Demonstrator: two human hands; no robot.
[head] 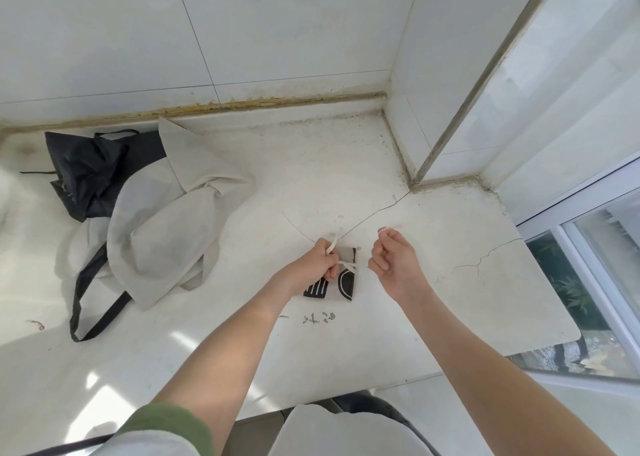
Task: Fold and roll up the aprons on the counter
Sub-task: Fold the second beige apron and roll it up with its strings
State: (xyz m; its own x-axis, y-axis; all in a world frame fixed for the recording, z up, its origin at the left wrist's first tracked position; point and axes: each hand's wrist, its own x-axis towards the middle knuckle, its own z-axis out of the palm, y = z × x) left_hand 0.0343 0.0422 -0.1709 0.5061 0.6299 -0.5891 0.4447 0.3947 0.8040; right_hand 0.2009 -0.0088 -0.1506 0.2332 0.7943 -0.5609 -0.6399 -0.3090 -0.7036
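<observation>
A small rolled apron bundle (341, 280), beige with a black printed pattern, lies on the white counter (311, 185) in front of me. A cream tie string (348, 265) crosses its top. My left hand (313, 266) is closed on one end of that string, right beside the bundle. My right hand (393, 259) is closed in a fist to the bundle's right, pinching the other string end. At the left lies a loose heap: a beige apron (166, 213) with a black strap, over a crumpled black apron (88, 169).
The counter ends at a tiled back wall (242, 39) and a tiled column (450, 74) at the right. A crack (377, 213) runs across the counter surface. A window frame (588, 247) sits beyond the counter's right edge. The counter's front edge is near my body.
</observation>
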